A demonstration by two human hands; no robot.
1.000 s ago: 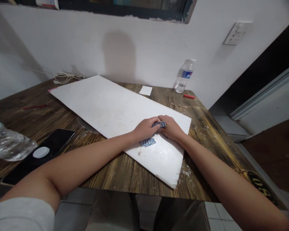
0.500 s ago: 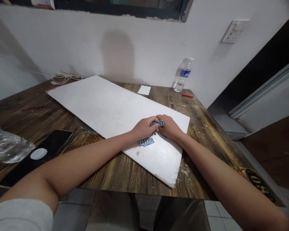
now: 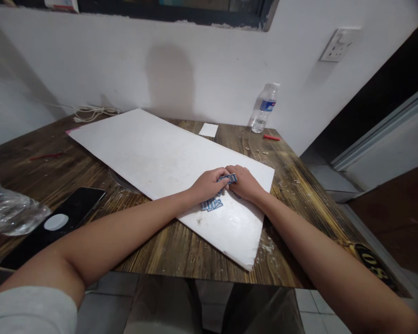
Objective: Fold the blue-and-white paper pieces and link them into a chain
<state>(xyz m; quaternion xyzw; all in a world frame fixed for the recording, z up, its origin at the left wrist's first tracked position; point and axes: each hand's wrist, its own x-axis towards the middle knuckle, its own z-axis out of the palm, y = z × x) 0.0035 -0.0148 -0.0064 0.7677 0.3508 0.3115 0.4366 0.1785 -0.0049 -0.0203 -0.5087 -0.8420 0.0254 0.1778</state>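
My left hand [image 3: 208,184] is closed, its thumb pressed over a small flat white piece with blue outlines [image 3: 233,177]. Against it rests my right hand [image 3: 244,184], fingers curled around the far side of the same piece; its fingertips are hidden. Both hands are low over a large white board [image 3: 153,148] that lies slanted across the table. Below my left wrist, similar blue-lined flat pieces [image 3: 212,204] lie on the board. Part of another blue-lined bit shows under my right palm. What the pieces depict is too small to make out.
On the left are a phone [image 3: 85,204] with a round white disc [image 3: 56,222] and a lying plastic bottle [image 3: 12,211]. At the back stand a water bottle [image 3: 264,109], a white paper square [image 3: 208,130] and a red stick [image 3: 271,138]. A white cable [image 3: 94,111] lies coiled by the wall.
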